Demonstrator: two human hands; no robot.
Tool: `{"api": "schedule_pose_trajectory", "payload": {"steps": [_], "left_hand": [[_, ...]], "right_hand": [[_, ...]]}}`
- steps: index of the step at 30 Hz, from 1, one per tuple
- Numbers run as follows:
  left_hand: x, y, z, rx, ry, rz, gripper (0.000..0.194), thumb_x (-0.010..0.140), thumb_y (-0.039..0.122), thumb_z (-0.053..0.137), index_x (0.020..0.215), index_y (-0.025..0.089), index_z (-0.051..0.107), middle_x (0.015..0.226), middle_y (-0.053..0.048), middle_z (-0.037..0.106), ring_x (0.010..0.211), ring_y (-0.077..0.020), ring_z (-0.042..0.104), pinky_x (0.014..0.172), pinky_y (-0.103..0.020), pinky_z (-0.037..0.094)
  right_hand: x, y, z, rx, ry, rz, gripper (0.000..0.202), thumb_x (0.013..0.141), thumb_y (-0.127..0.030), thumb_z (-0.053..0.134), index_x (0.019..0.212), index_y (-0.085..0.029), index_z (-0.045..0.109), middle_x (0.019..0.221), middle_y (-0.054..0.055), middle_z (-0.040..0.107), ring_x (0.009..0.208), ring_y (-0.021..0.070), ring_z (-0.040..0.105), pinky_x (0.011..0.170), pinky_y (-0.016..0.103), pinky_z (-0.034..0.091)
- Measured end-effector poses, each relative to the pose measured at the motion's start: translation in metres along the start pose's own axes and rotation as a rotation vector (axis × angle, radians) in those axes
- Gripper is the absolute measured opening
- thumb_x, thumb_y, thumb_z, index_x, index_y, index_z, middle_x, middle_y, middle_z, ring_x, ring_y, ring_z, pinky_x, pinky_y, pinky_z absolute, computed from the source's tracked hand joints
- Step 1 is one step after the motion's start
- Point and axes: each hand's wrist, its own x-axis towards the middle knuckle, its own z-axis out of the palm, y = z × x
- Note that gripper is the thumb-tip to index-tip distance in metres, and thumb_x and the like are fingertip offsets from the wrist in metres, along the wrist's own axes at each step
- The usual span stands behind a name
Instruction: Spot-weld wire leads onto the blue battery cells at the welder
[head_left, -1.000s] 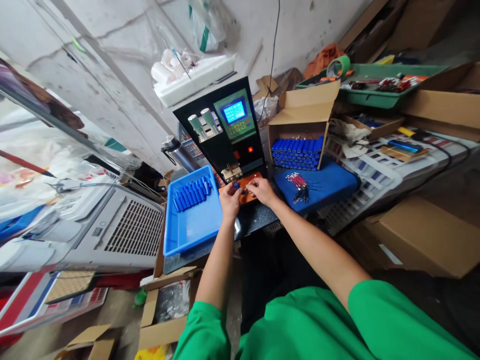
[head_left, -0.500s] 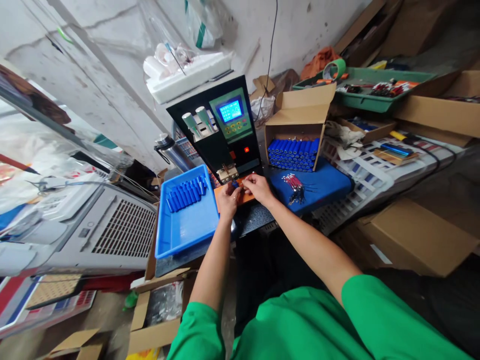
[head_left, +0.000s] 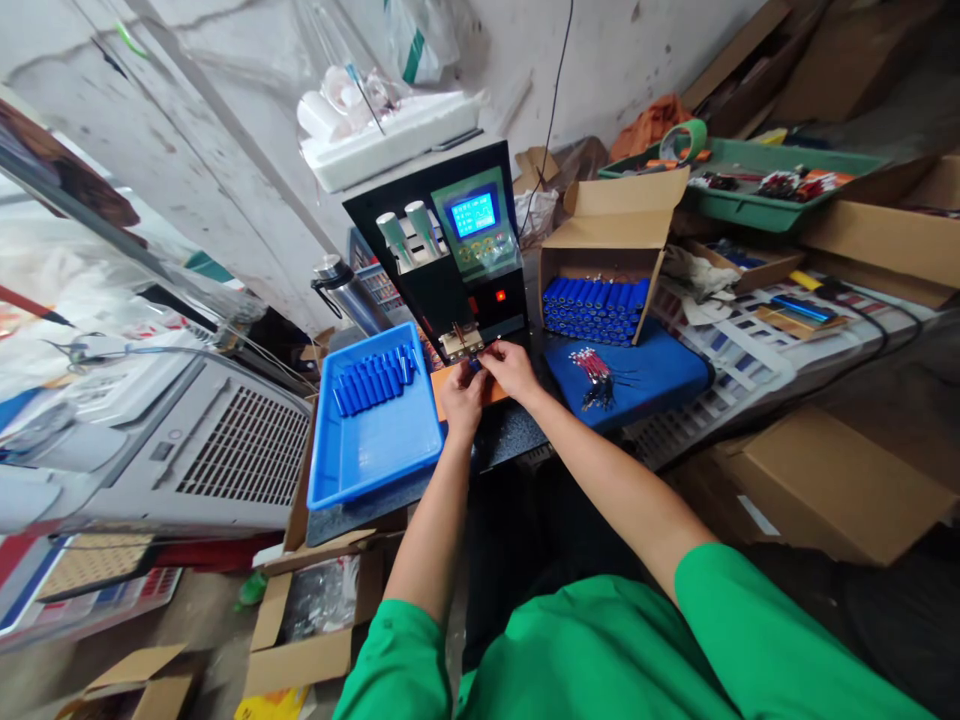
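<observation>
Under the electrode head of a black spot welder [head_left: 420,305] with a lit screen, both hands work close together above an orange base plate [head_left: 496,390]. A small blue battery cell [head_left: 475,365] shows between the fingertips. My left hand [head_left: 462,396] is closed on this cell from the left. From the right, my right hand [head_left: 512,369] pinches at the cell's end; whatever lies between its fingertips is too small to make out. The electrode tips [head_left: 463,340] are just behind the fingers.
A blue tray [head_left: 375,450] with several blue cells stands left. Right are an open cardboard box [head_left: 602,235] of stacked cells and a bundle of red and black wire leads [head_left: 594,375] on a blue surface. Behind the tray stands a steel flask [head_left: 352,295].
The fingertips have drawn closer together around the cell, near the electrodes. The whole view has shifted slightly. Tray, box and wire leads stay where they were.
</observation>
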Motion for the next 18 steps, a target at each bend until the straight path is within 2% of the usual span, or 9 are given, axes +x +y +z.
{"api": "schedule_pose_trajectory", "payload": {"steps": [10,18], "left_hand": [[0.0000,-0.0005,0.0000,0.028,0.020,0.007,0.028,0.080,0.036,0.072,0.100,0.016,0.070,0.095,-0.006,0.073,0.097,-0.0199,0.068,0.088,-0.030,0.055],[-0.0013,0.0003,0.0002,0.045,0.031,0.002,0.033,0.080,0.038,0.073,0.104,0.016,0.071,0.099,-0.007,0.074,0.096,-0.0202,0.069,0.090,-0.032,0.055]], "right_hand": [[-0.0004,-0.0036,0.0030,-0.057,-0.007,0.020,0.014,0.083,-0.030,0.065,0.076,-0.019,0.067,0.079,0.003,0.073,0.076,0.0187,0.066,0.072,0.027,0.049],[0.0002,-0.0008,0.0030,-0.077,0.000,0.022,0.015,0.082,-0.033,0.066,0.077,-0.020,0.068,0.081,0.003,0.073,0.079,0.0199,0.066,0.073,0.028,0.050]]}}
